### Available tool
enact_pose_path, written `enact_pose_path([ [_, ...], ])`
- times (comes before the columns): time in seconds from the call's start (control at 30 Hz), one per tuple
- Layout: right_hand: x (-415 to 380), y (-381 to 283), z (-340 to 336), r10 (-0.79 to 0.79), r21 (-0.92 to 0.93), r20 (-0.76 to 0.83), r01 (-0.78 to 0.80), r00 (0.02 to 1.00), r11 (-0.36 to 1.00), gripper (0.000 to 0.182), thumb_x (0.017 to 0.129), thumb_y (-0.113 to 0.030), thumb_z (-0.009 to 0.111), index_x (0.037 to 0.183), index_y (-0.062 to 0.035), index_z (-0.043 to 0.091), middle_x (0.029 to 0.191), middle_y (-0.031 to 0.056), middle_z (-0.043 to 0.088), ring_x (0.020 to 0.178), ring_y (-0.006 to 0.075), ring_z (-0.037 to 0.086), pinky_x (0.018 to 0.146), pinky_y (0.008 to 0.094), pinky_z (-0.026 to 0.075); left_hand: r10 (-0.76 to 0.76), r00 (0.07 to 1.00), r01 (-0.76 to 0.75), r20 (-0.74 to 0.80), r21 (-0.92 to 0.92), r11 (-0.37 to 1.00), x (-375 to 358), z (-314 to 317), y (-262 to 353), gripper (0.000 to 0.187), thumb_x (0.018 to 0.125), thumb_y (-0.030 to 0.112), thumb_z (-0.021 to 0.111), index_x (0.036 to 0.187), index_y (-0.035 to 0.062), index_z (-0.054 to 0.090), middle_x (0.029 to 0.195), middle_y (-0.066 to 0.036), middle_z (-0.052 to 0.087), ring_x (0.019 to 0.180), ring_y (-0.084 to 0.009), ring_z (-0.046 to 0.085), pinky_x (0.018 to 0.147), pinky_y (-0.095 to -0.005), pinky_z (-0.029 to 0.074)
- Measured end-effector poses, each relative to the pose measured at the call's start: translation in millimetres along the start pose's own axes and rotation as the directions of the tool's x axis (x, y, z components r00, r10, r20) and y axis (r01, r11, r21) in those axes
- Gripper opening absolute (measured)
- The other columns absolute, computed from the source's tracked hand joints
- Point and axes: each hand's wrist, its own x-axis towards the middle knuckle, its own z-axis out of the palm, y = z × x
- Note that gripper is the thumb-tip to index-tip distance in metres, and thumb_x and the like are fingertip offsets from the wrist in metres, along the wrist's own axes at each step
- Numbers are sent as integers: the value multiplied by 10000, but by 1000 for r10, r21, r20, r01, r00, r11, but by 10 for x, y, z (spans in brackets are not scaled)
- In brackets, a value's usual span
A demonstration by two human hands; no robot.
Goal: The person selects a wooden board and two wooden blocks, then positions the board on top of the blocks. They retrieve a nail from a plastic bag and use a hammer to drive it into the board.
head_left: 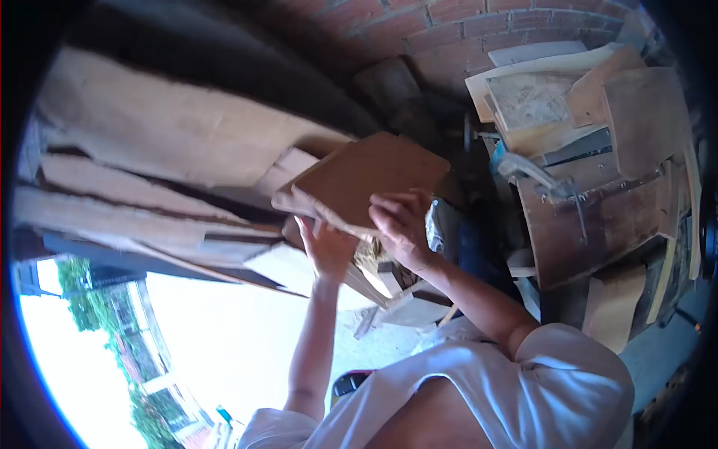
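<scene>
A flat brown wooden board (370,176) with angled corners is held up, tilted, in front of me. My left hand (329,248) grips its lower left edge from below, with part of the fingers hidden behind the board. Against the board's lower right edge, my right hand (405,228) is closed, fingers curled over the near face. Beneath the hands lie several wood offcuts (389,278), partly covered by my forearms.
Long rough planks (172,127) are stacked along the left. On the right, a metal clamp (535,173) rests by leaning panels and board pieces (643,120). A brick wall (449,34) stands behind. Bright daylight falls on the floor (224,329) at lower left.
</scene>
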Motion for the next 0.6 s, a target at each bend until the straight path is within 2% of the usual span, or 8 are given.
enact_pose_path([
  [0.1,-217,-444,-188,-132,128,87,120,987,984,348,712,-98,752,1040,-175,664,1183,0,661,1074,187,605,1043,452,324,-10,999,4,-47,-132,991,-844,606,-18,796,927,666,492,1451,72,412,1392,-124,523,1237,-291,538,987,-472,472],
  [0.17,-412,-687,-218,-202,205,218,157,955,966,364,733,-116,742,1083,-173,658,1208,16,645,1106,203,593,1069,476,313,-135,984,106,-115,-226,968,-1080,247,36,527,945,389,557,1348,52,503,1275,-130,595,1145,-275,598,945,-431,514],
  [0.23,-578,-716,-215,-436,410,363,279,823,868,427,760,-154,749,1164,-189,612,1338,60,557,1292,267,487,1114,546,294,-144,973,65,-183,-379,923,-1482,-265,-173,480,917,315,591,1314,52,529,1258,-136,599,1157,-269,594,936,-448,525],
  [0.3,-722,-902,-621,-495,360,454,356,741,862,515,766,-163,766,1236,-204,560,1424,81,471,1384,302,393,1124,572,285,78,949,-153,-305,-230,961,-2040,-570,-486,445,897,284,629,1263,38,564,1187,-127,640,1112,-256,627,915,-434,544],
  [0.33,-830,-886,-926,-424,220,600,370,679,903,611,749,-167,792,1293,-210,516,1471,95,402,1422,327,336,1137,585,267,180,926,-239,-330,-145,960,-2411,-856,-615,435,893,279,637,1244,31,574,1153,-121,658,1082,-250,644,890,-418,561],
  [0.43,-1192,-853,-2184,-36,-207,554,179,832,962,493,771,-128,771,1228,-116,588,1379,125,468,1306,356,426,1071,516,341,374,722,-489,-583,-47,871,-3673,-1396,-1049,406,897,211,625,1231,-11,567,1186,-141,646,959,-272,696,807,-367,609],
  [0.5,-1612,-766,-2879,113,-478,447,131,887,868,446,830,-118,713,1252,-86,573,1341,166,473,1254,400,452,1031,500,382,421,612,-580,-669,-19,814,-4528,-1453,-1447,406,893,207,627,1227,-15,567,1165,-130,651,981,-255,689,808,-358,606],
  [0.6,-2255,-272,-3546,404,-702,653,311,641,641,548,939,-301,583,1464,-224,447,1578,159,240,1462,401,220,1173,598,206,512,414,-704,-753,91,704,-5604,-1256,-1720,381,862,213,668,1166,1,578,1108,-75,654,1043,-194,653,835,-341,574],
])
